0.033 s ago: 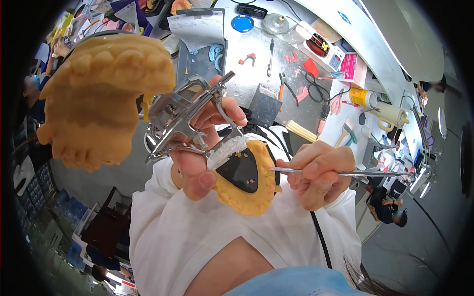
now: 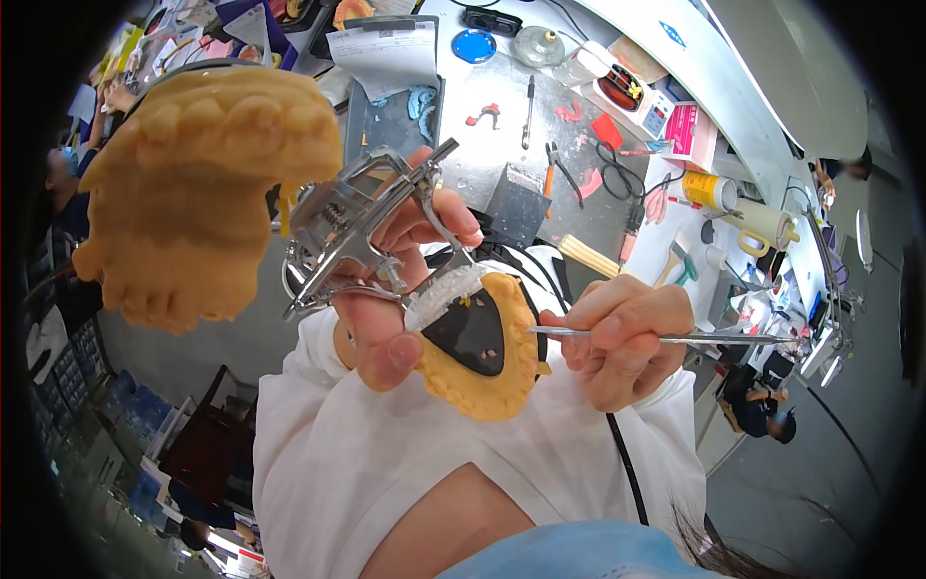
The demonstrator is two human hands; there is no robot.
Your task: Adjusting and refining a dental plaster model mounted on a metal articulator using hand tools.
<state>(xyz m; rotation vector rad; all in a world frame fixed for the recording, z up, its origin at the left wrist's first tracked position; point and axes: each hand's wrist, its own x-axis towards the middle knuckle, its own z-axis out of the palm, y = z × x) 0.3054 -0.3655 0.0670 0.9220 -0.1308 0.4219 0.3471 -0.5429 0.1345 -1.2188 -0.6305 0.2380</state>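
My left hand (image 2: pixel 391 357) is closed around a metal dental articulator (image 2: pixel 359 217). One tan dental model (image 2: pixel 183 236) with a row of teeth looms large at the left, close to the camera. The other, a yellowish horseshoe-shaped dental model (image 2: pixel 482 398), is on the articulator's near side in front of my chest. Inside its arch is a black plate (image 2: pixel 471 338) with small crumbs, and whitish translucent material (image 2: pixel 446 297) bridges its back by my thumb. My right hand (image 2: pixel 632 343) pinches a thin metal dental carver (image 2: pixel 728 339), its tip touching the model's right side.
Behind my hands, the bench (image 2: pixel 492 82) bears a grey block (image 2: pixel 518 205), a black pen (image 2: pixel 529 111), orange-handled pliers (image 2: pixel 550 179), red and pink wax scraps, and a glass burner (image 2: pixel 538 46). A tray with a paper slip (image 2: pixel 386 58) lies farther left. Other people sit in the background.
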